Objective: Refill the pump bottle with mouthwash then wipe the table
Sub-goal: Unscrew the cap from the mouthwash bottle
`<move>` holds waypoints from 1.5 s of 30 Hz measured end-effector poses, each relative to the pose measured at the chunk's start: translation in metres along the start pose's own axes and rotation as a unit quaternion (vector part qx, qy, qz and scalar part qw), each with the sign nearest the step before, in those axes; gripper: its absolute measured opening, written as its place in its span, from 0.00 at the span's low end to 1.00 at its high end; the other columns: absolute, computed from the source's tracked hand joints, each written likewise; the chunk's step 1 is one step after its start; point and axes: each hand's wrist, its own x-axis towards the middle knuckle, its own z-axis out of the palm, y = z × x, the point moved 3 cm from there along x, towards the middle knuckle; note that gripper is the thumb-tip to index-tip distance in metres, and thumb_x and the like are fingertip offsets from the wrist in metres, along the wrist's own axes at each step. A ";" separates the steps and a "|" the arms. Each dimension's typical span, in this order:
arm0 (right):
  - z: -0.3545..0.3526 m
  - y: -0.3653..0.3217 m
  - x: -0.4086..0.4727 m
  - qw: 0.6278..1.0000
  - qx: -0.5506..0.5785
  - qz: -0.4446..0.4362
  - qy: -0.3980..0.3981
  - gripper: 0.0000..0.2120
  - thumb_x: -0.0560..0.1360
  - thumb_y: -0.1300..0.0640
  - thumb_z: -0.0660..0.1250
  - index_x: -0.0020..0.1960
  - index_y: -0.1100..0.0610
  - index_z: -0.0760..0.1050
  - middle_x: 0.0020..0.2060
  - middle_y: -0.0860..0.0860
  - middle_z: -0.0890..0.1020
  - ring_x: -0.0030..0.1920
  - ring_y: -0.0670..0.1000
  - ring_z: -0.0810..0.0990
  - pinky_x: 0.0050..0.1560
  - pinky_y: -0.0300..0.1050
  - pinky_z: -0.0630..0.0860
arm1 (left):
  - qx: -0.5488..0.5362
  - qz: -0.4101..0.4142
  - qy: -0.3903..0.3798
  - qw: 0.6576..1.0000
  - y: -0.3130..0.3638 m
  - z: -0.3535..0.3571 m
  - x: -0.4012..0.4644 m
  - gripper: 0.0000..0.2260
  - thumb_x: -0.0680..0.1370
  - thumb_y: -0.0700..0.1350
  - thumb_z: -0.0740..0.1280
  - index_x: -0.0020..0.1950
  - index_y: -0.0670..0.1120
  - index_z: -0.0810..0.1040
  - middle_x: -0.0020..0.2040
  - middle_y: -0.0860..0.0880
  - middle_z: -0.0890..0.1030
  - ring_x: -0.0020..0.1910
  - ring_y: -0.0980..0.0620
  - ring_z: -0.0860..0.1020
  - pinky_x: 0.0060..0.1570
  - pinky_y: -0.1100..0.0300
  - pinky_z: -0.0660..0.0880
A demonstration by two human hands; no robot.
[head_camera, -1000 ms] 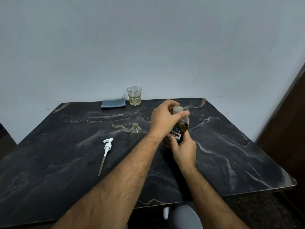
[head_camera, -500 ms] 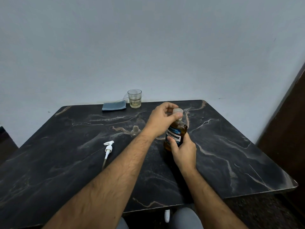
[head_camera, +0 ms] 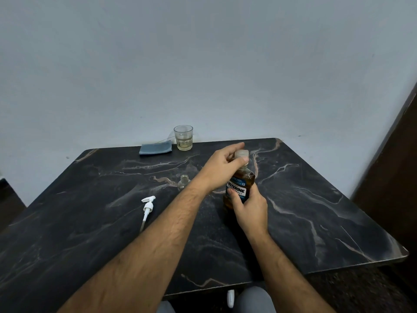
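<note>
An amber mouthwash bottle (head_camera: 240, 180) with a blue label stands upright on the dark marble table (head_camera: 90, 222). My right hand (head_camera: 249, 207) grips its lower body from the near side. My left hand (head_camera: 223, 167) curls over the top and pinches its pale cap (head_camera: 242, 152). Left of them stands a small clear pump bottle (head_camera: 184, 181), uncapped, its lower part behind my left wrist. Its white pump head (head_camera: 147, 207) with dip tube lies flat on the table further left.
At the table's far edge sit a folded blue cloth (head_camera: 155, 148) and a clear glass (head_camera: 183, 137) holding a little pale liquid. A wall rises behind the table. A dark wooden panel (head_camera: 392, 166) stands at the right.
My left hand has shifted its fingers around the cap, the index finger now lifted off. The bottle stays upright in my right hand; the view has tilted slightly.
</note>
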 end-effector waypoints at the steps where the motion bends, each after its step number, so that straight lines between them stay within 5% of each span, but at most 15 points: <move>1: 0.000 0.000 0.000 1.000 -0.002 -0.003 0.000 0.17 0.75 0.47 0.71 0.61 0.51 0.75 0.48 0.45 0.84 0.50 0.45 0.82 0.51 0.45 0.79 | -0.009 0.000 -0.011 1.000 0.000 -0.002 -0.002 0.22 0.80 0.43 0.66 0.74 0.49 0.70 0.68 0.51 0.77 0.65 0.59 0.75 0.67 0.61 0.70; 5: 0.001 0.001 -0.001 1.000 -0.005 -0.008 -0.011 0.17 0.76 0.46 0.69 0.61 0.52 0.73 0.48 0.45 0.83 0.50 0.47 0.82 0.51 0.47 0.79 | -0.027 0.009 -0.004 1.000 -0.003 -0.010 -0.004 0.20 0.80 0.38 0.66 0.72 0.46 0.72 0.65 0.49 0.79 0.64 0.57 0.77 0.67 0.59 0.72; 9: 0.001 0.001 -0.001 1.000 -0.007 -0.009 -0.013 0.18 0.76 0.46 0.69 0.62 0.51 0.73 0.49 0.45 0.83 0.51 0.46 0.82 0.52 0.47 0.79 | 0.031 0.017 0.045 0.998 -0.001 -0.004 0.002 0.24 0.72 0.46 0.75 0.68 0.51 0.76 0.59 0.51 0.81 0.57 0.53 0.80 0.61 0.53 0.77; 14: 0.001 0.002 -0.001 1.000 0.003 0.001 -0.019 0.17 0.76 0.46 0.70 0.62 0.50 0.73 0.48 0.44 0.83 0.50 0.45 0.82 0.53 0.46 0.79 | 0.102 0.034 0.109 0.988 0.008 0.005 0.005 0.15 0.70 0.50 0.77 0.54 0.50 0.80 0.52 0.53 0.81 0.47 0.58 0.78 0.46 0.62 0.76; 18: 0.001 0.001 -0.001 1.000 0.008 0.004 -0.022 0.17 0.76 0.47 0.70 0.61 0.50 0.73 0.47 0.43 0.83 0.50 0.45 0.82 0.52 0.46 0.78 | 0.114 0.028 0.111 0.987 0.006 0.008 0.003 0.19 0.71 0.52 0.76 0.59 0.52 0.79 0.52 0.56 0.81 0.50 0.58 0.79 0.51 0.61 0.78; 24: 0.001 0.001 -0.001 1.000 0.008 0.004 -0.019 0.17 0.75 0.47 0.70 0.61 0.50 0.73 0.48 0.43 0.83 0.50 0.45 0.82 0.52 0.46 0.79 | 0.081 0.009 0.038 0.996 0.000 0.003 -0.002 0.27 0.77 0.48 0.70 0.75 0.50 0.68 0.70 0.51 0.76 0.68 0.54 0.73 0.69 0.53 0.69; 33: -0.007 -0.004 0.002 0.999 0.013 0.010 -0.045 0.19 0.74 0.48 0.72 0.62 0.50 0.75 0.51 0.45 0.84 0.53 0.45 0.82 0.55 0.45 0.78 | 0.003 0.032 0.130 0.991 0.029 -0.003 -0.004 0.20 0.77 0.48 0.71 0.69 0.50 0.75 0.60 0.53 0.80 0.56 0.59 0.78 0.61 0.56 0.76; 36: -0.011 -0.005 0.004 0.998 0.012 0.012 -0.055 0.19 0.74 0.49 0.73 0.62 0.51 0.75 0.51 0.46 0.84 0.52 0.45 0.82 0.55 0.45 0.79 | 0.020 0.030 0.160 0.986 0.035 -0.009 -0.007 0.22 0.80 0.50 0.66 0.74 0.48 0.69 0.69 0.51 0.75 0.63 0.57 0.73 0.62 0.62 0.69; 40: -0.022 -0.002 0.005 0.998 0.014 0.025 -0.062 0.18 0.73 0.51 0.74 0.61 0.52 0.76 0.50 0.46 0.84 0.51 0.45 0.82 0.54 0.44 0.78 | 0.082 -0.011 0.148 0.986 0.018 -0.010 -0.010 0.23 0.83 0.54 0.59 0.77 0.49 0.65 0.75 0.49 0.69 0.73 0.51 0.67 0.70 0.58 0.63; 43: -0.036 0.003 0.006 0.997 0.024 0.034 -0.060 0.19 0.72 0.52 0.75 0.61 0.53 0.77 0.49 0.45 0.83 0.49 0.44 0.80 0.51 0.40 0.75 | 0.124 -0.055 0.157 0.978 0.000 -0.005 -0.011 0.23 0.82 0.53 0.59 0.77 0.50 0.65 0.75 0.48 0.69 0.73 0.49 0.67 0.73 0.49 0.63; 45: -0.045 0.007 0.007 0.997 0.025 0.038 -0.057 0.19 0.72 0.53 0.76 0.61 0.53 0.77 0.47 0.43 0.82 0.48 0.44 0.80 0.49 0.38 0.74 | 0.146 -0.080 0.175 0.970 -0.009 0.000 -0.011 0.21 0.81 0.51 0.62 0.74 0.49 0.67 0.70 0.48 0.73 0.67 0.49 0.72 0.66 0.51 0.69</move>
